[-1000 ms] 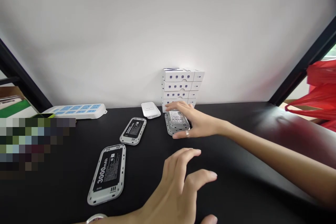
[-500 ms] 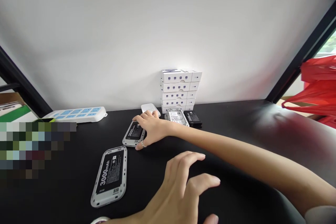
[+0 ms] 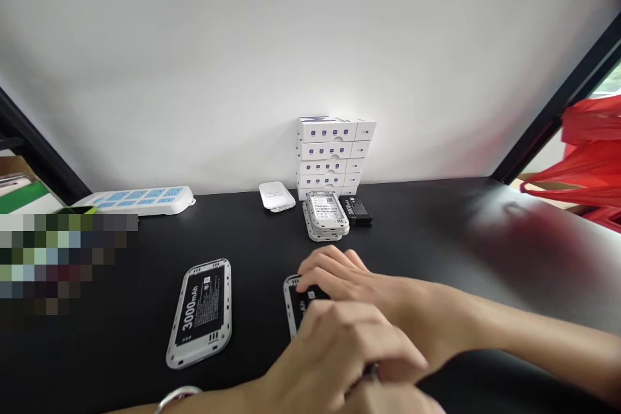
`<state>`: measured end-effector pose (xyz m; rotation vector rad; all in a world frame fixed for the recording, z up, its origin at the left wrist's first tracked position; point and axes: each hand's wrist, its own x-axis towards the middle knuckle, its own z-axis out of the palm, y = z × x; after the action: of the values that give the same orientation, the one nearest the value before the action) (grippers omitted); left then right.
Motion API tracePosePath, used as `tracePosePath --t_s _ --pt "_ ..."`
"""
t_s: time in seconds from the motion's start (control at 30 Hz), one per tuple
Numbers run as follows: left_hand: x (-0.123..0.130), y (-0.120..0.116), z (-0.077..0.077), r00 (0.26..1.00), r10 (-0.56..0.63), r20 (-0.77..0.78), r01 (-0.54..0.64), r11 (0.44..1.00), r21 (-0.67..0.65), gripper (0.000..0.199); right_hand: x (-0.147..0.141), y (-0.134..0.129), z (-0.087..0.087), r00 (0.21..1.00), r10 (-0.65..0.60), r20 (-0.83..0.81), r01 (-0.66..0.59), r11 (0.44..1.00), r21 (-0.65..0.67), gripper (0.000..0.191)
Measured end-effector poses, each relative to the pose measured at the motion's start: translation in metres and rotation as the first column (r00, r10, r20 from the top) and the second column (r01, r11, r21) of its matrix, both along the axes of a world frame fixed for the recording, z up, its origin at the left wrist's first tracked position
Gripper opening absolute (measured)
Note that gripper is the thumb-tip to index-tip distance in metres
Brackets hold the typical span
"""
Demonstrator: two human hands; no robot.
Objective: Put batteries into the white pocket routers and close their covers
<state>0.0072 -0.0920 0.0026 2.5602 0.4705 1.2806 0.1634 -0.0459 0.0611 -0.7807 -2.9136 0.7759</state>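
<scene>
My right hand (image 3: 349, 278) has its fingers bent over the far edge of a white open-backed device (image 3: 290, 301) that holds a black battery. That device lies flat on the black table, its near part hidden by my hands. In front, my left hand (image 3: 339, 349) is curled and slightly blurred, overlapping the device and my right hand. What its fingers hold, if anything, is hidden. A second white device (image 3: 200, 320) lies to the left, with a battery marked 3000mAh inside it; neither hand touches it.
White boxes (image 3: 332, 149) are stacked against the wall. Before them sit stacked white device shells (image 3: 325, 213), black batteries (image 3: 356, 209) and thin white covers (image 3: 275, 196). A power strip (image 3: 140, 200) lies back left. Red plastic bags (image 3: 587, 142) hang at the far right.
My right hand has brought the farther device toward me and to the right. My left hand has gone from spread fingers to curled ones beside it. The view has shifted slightly.
</scene>
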Motion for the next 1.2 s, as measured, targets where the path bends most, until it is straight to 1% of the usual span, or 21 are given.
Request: tracePosePath --t_s 0.03,0.07,0.1,0.17,0.2,0.23,0.3,0.33,0.4,0.53,0.63,0.73,0.8,0.93,1.07,1.13,1.2 --pt "0.000 0.001 0.000 0.999 0.046 -0.008 -0.046 0.998 -0.045 0.043 0.009 -0.004 -0.002 0.999 -0.032 -0.003 0.032 0.999 -0.020 0.066" --pt "-0.001 0.003 -0.001 0.996 0.085 -0.028 -0.088 0.990 -0.106 0.051 0.018 -0.006 -0.004 0.997 -0.077 0.001 0.077 0.996 -0.034 0.071" --pt "0.000 0.004 -0.003 0.991 0.122 -0.053 -0.129 0.976 -0.176 0.064 0.027 -0.008 -0.007 0.992 -0.125 0.009 0.126 0.991 -0.042 0.077" --pt "0.001 0.006 -0.007 0.971 0.198 -0.134 -0.230 0.926 -0.299 0.089 0.042 -0.006 -0.010 0.981 -0.192 0.024 0.194 0.979 -0.065 0.086" --pt "0.001 0.006 -0.008 0.955 0.227 -0.193 -0.282 0.899 -0.337 0.097 0.048 -0.005 -0.011 0.977 -0.213 0.029 0.214 0.973 -0.080 0.088" --pt "0.002 0.006 -0.009 0.935 0.250 -0.251 -0.331 0.872 -0.362 0.101 0.052 -0.002 -0.012 0.974 -0.226 0.028 0.227 0.969 -0.094 0.090" --pt "0.004 0.006 -0.009 0.903 0.270 -0.333 -0.395 0.828 -0.398 0.100 0.057 0.002 -0.013 0.971 -0.237 0.012 0.237 0.965 -0.115 0.090" --pt "0.004 0.006 -0.007 0.898 0.268 -0.350 -0.404 0.817 -0.411 0.098 0.058 0.003 -0.013 0.971 -0.241 -0.004 0.239 0.964 -0.119 0.089" --pt "0.005 0.006 -0.003 0.898 0.259 -0.357 -0.402 0.813 -0.421 0.093 0.058 0.004 -0.014 0.965 -0.257 -0.046 0.251 0.961 -0.116 0.084" --pt "0.006 0.008 0.001 0.896 0.265 -0.357 -0.404 0.821 -0.404 0.088 0.052 0.000 -0.018 0.929 -0.348 -0.128 0.342 0.937 -0.070 0.056" --pt "0.006 0.008 0.000 0.892 0.261 -0.369 -0.399 0.840 -0.369 0.086 0.043 -0.005 -0.024 0.912 -0.380 -0.154 0.382 0.924 -0.016 0.042" --pt "0.007 0.008 -0.001 0.882 0.263 -0.392 -0.405 0.848 -0.342 0.086 0.031 -0.008 -0.032 0.868 -0.456 -0.197 0.467 0.884 0.008 0.024" --pt "0.007 0.007 -0.002 0.876 0.269 -0.401 -0.414 0.846 -0.337 0.086 0.024 -0.007 -0.036 0.839 -0.493 -0.229 0.508 0.862 0.007 0.016" --pt "0.008 0.006 -0.003 0.881 0.271 -0.389 -0.412 0.842 -0.348 0.089 0.019 -0.005 -0.036 0.827 -0.489 -0.277 0.514 0.858 0.019 0.020" --pt "0.008 0.005 -0.003 0.901 0.249 -0.356 -0.383 0.842 -0.380 0.088 0.024 -0.009 -0.030 0.809 -0.497 -0.315 0.524 0.852 0.003 0.020" --pt "0.008 0.006 -0.002 0.914 0.243 -0.326 -0.366 0.839 -0.403 0.088 0.028 -0.014 -0.025 0.796 -0.523 -0.304 0.541 0.840 -0.028 0.021" --pt "0.006 0.007 -0.002 0.927 0.233 -0.294 -0.346 0.837 -0.425 0.092 0.033 -0.016 -0.018 0.803 -0.536 -0.261 0.530 0.842 -0.099 0.025"
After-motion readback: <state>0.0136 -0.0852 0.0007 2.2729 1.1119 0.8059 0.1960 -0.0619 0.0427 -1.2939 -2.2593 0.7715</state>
